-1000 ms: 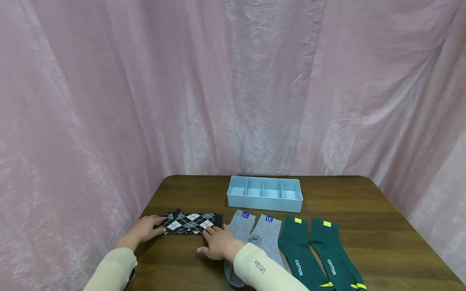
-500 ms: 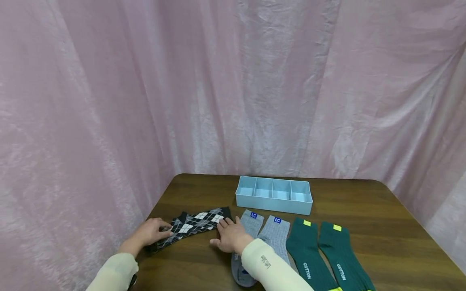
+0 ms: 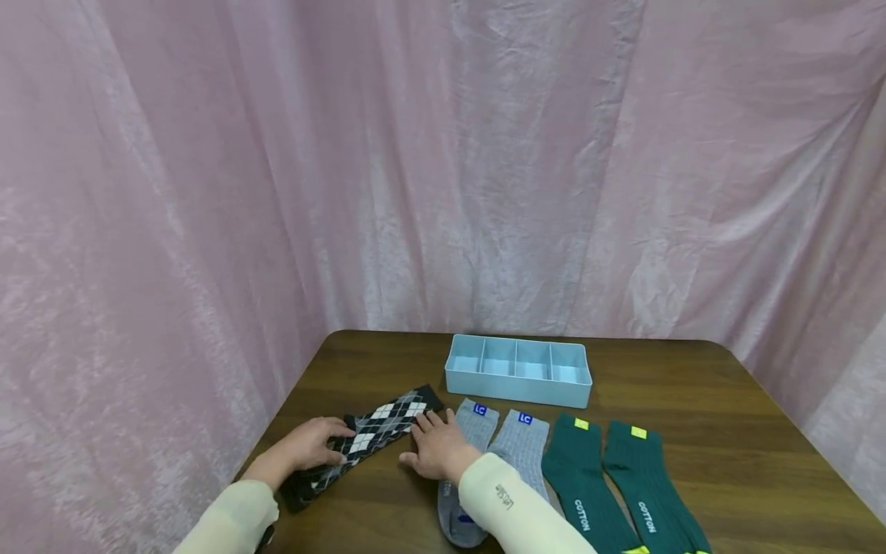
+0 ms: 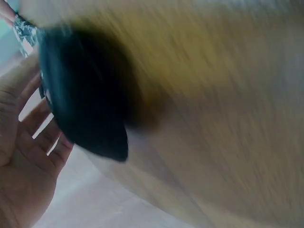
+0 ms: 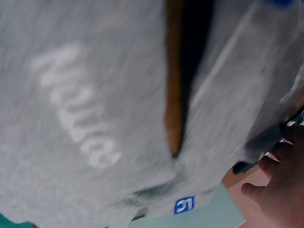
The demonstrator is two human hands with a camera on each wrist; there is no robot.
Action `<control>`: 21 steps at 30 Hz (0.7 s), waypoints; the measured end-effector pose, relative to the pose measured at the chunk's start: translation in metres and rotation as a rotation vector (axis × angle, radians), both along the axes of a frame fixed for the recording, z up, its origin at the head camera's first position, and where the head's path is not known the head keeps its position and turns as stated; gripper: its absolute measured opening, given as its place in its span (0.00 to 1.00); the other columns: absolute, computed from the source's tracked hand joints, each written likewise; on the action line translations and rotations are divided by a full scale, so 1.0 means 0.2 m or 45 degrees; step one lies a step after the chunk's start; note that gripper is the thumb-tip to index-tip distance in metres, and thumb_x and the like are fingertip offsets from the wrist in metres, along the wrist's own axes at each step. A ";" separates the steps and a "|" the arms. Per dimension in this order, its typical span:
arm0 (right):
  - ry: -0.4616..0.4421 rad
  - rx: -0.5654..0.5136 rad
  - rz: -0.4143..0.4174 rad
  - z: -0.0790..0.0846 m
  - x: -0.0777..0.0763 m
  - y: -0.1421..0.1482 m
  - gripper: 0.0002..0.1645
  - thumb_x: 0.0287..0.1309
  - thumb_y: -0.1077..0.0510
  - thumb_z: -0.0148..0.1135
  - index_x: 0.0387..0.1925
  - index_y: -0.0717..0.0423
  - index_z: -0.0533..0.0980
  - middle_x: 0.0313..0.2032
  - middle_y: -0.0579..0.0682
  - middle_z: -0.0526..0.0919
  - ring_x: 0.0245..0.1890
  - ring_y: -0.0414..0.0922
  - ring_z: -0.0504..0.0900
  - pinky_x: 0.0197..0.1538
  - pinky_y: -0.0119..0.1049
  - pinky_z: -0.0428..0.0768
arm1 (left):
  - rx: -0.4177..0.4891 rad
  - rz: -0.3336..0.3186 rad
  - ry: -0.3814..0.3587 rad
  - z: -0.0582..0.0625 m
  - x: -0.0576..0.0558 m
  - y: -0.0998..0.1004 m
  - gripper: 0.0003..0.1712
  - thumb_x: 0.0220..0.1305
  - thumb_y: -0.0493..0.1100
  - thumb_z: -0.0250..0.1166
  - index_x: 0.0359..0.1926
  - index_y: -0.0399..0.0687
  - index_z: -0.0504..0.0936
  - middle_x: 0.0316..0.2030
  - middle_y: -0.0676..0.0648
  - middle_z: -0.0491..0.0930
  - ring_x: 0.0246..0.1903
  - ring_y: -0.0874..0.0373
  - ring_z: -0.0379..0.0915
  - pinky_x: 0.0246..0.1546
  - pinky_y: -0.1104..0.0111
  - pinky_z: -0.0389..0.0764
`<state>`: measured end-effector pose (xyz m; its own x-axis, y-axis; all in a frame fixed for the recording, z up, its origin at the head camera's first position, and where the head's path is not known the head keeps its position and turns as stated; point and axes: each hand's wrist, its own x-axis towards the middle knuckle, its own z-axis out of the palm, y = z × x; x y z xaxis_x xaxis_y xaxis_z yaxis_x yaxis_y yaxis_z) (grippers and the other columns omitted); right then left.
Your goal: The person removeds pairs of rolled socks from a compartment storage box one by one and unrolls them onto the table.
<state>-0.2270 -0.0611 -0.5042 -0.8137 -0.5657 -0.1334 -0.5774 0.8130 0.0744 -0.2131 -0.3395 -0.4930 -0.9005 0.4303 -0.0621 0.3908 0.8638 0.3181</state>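
A black, grey and white argyle sock (image 3: 377, 433) lies slantwise on the left of the table, its dark cuff pointing to the back right. My left hand (image 3: 311, 446) grips it near the toe end, thumb on the near side and fingers across it. In the left wrist view the sock's black toe (image 4: 85, 95) hangs blurred beside the left hand (image 4: 28, 156). My right hand (image 3: 439, 448) has its fingers extended, fingertips at the sock near the cuff. Beneath the right wrist lie two grey socks (image 3: 519, 450) with blue LC labels, partly hidden by the sleeve.
Two green socks (image 3: 574, 469) with yellow tags and COTTON lettering lie at the right of the grey ones. A light blue box (image 3: 515, 387) with several compartments stands behind them on the brown wooden table (image 3: 727, 438). Pink curtains (image 3: 443, 169) hang around the table.
The argyle sock has turned from level to slanted, its toe end drawn toward the front by my left hand. My right hand stays near the cuff. The head view has shifted slightly.
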 end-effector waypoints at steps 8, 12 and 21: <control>0.023 0.024 -0.032 0.03 -0.02 0.04 0.40 0.69 0.28 0.38 0.74 0.41 0.63 0.74 0.44 0.60 0.74 0.46 0.56 0.72 0.53 0.54 | -0.123 -0.098 0.129 0.04 0.00 0.13 0.15 0.49 0.59 0.77 0.34 0.58 0.88 0.36 0.58 0.77 0.38 0.57 0.75 0.42 0.56 0.77; 0.037 0.023 0.017 0.02 0.00 0.04 0.39 0.69 0.28 0.38 0.74 0.40 0.63 0.74 0.43 0.60 0.74 0.45 0.57 0.72 0.52 0.56 | -0.088 -0.087 0.031 0.05 -0.01 0.18 0.24 0.49 0.53 0.78 0.47 0.52 0.86 0.55 0.49 0.78 0.57 0.47 0.72 0.57 0.46 0.70; 0.022 -0.032 0.025 0.01 0.01 0.07 0.41 0.70 0.29 0.39 0.74 0.46 0.62 0.74 0.45 0.59 0.74 0.45 0.55 0.72 0.53 0.56 | -0.032 -0.038 -0.211 0.01 -0.04 0.29 0.42 0.53 0.55 0.76 0.66 0.45 0.75 0.70 0.40 0.65 0.68 0.40 0.61 0.64 0.43 0.63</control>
<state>-0.2244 -0.0467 -0.5014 -0.8045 -0.5845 -0.1051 -0.5921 0.8033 0.0644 -0.2205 -0.2819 -0.4916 -0.8637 0.4535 -0.2199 0.3606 0.8609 0.3590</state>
